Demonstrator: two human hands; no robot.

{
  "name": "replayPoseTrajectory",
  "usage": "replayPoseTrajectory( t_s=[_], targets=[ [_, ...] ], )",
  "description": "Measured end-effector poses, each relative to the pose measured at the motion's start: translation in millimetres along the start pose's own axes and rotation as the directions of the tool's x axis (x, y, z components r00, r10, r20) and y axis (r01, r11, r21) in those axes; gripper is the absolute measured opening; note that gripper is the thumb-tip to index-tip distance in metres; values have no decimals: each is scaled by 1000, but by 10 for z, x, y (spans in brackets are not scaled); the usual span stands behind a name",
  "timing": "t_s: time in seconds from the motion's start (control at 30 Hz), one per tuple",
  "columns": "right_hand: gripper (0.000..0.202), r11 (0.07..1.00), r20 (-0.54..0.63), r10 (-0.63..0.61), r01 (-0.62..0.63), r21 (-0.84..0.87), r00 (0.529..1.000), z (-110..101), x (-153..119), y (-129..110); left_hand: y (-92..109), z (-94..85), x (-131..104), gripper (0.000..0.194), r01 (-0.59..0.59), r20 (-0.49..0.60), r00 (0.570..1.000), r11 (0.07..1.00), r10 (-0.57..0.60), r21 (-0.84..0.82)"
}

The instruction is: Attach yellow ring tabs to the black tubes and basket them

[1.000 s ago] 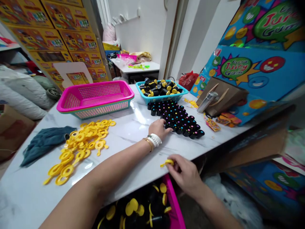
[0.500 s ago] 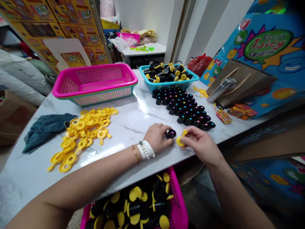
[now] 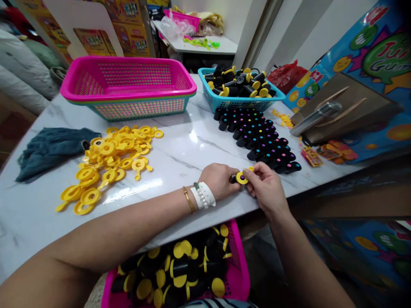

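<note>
Near the table's front edge, my left hand [image 3: 220,182] is closed on a small black cylinder [image 3: 234,179], gripping its side. A yellow ring-shaped cap [image 3: 242,178] with a tab sits against the end of the cylinder, a purple dot showing through its hole. My right hand [image 3: 265,186] pinches this cap by its tab side. Whether the cap is pressed fully on, I cannot tell. Rows of black cylinders [image 3: 257,139] with coloured dots on top stand beyond my right hand. A heap of yellow caps [image 3: 118,154] lies to the left.
A blue basket [image 3: 218,102] of capped black cylinders stands behind the rows. Stacked pink and teal baskets [image 3: 128,96] are at the back left, near a dark cloth [image 3: 51,149]. Below the table edge is a pink basket [image 3: 239,265] of capped cylinders. A paper bag [image 3: 353,107] stands right.
My right hand has brought the yellow cap left onto the end of the black cylinder, which my left hand still holds. The view has tilted down, so the table things sit higher.
</note>
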State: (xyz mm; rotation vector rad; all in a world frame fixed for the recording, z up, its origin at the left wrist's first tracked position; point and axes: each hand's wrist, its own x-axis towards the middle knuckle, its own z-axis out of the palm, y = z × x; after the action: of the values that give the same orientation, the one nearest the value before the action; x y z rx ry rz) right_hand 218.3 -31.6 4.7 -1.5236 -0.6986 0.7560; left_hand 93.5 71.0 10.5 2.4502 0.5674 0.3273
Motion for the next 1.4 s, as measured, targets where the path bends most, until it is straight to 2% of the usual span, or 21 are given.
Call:
replayPoseTrajectory(
  t_s=[0.1, 0.2, 0.27, 0.33, 0.4, 0.47, 0.6, 0.67, 0.73, 0.83, 0.93, 1.03, 1.1, 1.2, 1.3, 1.4],
  targets=[
    [32, 1000, 22, 18, -18, -17, 1000, 2, 9, 9, 39, -40, -10, 27, 74, 32, 997, 997, -74, -16],
    [31, 999, 46, -23, 25, -39, 999, -13, 3, 32, 73, -78, -29, 26, 108, 27, 994, 994, -107, -33],
    [30, 998, 32, -52, 53, -45, 998, -25, -7, 47, 87, -96, -36, 27, 116, 55, 992, 986, -110, -121],
    [30, 997, 28, -55, 57, -54, 998, -34, -15, 54, 92, -104, -24, 32, 167, 150, 981, 939, -126, -300],
    [30, 996, 51, -46, 50, -78, 998, -38, -15, 55, 95, -102, 13, 33, 277, 274, 949, 825, -156, -493],
    [29, 993, 69, -54, 61, -104, 996, -36, -12, 53, 101, -96, 64, 28, 401, 371, 907, 687, -201, -607],
    [28, 988, 62, -90, 97, -120, 994, -30, -25, 58, 126, -91, 123, 19, 598, 506, 801, 422, -320, -681],
    [31, 991, 84, -85, 93, -96, 993, -36, -33, 67, 128, -90, 119, 21, 635, 538, 770, 340, -343, -693],
    [32, 993, 99, -88, 95, -72, 991, -45, -30, 84, 117, -86, 108, 24, 631, 529, 774, 348, -348, -694],
    [32, 989, 72, -122, 128, -71, 990, -43, -30, 117, 97, -74, 89, 28, 605, 500, 796, 406, -341, -685],
    [33, 982, 18, -153, 154, -105, 988, -19, -52, 139, 106, -71, 73, 37, 609, 531, 793, 432, -300, -665],
    [34, 985, -3, -132, 131, -111, 991, -11, -68, 135, 157, -84, 65, 37, 653, 601, 755, 388, -263, -650],
    [34, 989, 15, -115, 116, -96, 993, -40, -55, 110, 210, -96, 55, 35, 664, 609, 748, 337, -266, -668],
    [44, 1000, 152, -7, 10, -20, 988, -133, 11, 30, 289, -107, 30, 38, 666, 590, 745, 302, -310, -682],
    [47, 982, 368, 158, -186, 43, 917, -217, 97, -81, 323, -96, 18, 43, 682, 581, 728, 304, -363, -665],
    [37, 973, 471, 207, -231, -6, 858, -236, 131, -180, 316, -57, 29, 56, 692, 583, 717, 293, -381, -660]
  ],
)
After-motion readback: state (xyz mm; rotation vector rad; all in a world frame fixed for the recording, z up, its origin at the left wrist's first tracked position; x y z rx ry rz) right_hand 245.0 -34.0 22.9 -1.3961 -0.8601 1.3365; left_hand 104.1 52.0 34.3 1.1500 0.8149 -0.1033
